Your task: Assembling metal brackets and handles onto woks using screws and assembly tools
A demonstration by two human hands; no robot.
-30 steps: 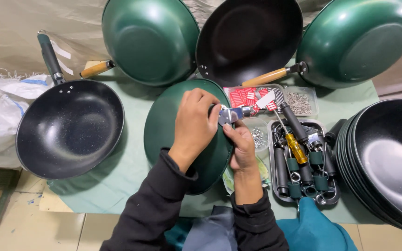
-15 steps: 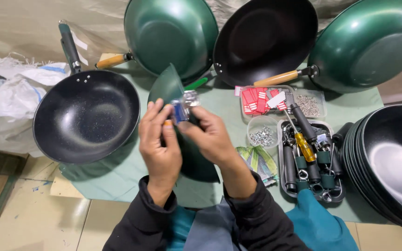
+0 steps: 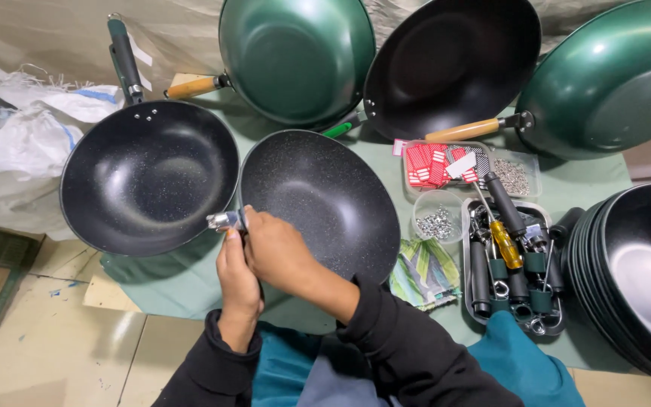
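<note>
Green cloth (image 3: 190,279); hands (image 3: 254,260) hiding metal bracket (image 3: 224,220).

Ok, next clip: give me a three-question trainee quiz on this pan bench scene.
1. True or false: the pan at the person's hands lies with its dark speckled inside facing up.
2. What do the left hand and right hand hold at the pan's near rim? A) a metal handle bracket B) a wooden spoon C) a lid
3. Fill in: the yellow-handled screwdriver lies in the ____ to the right of the pan.

Key: 1 true; 2 A; 3 tray.
</note>
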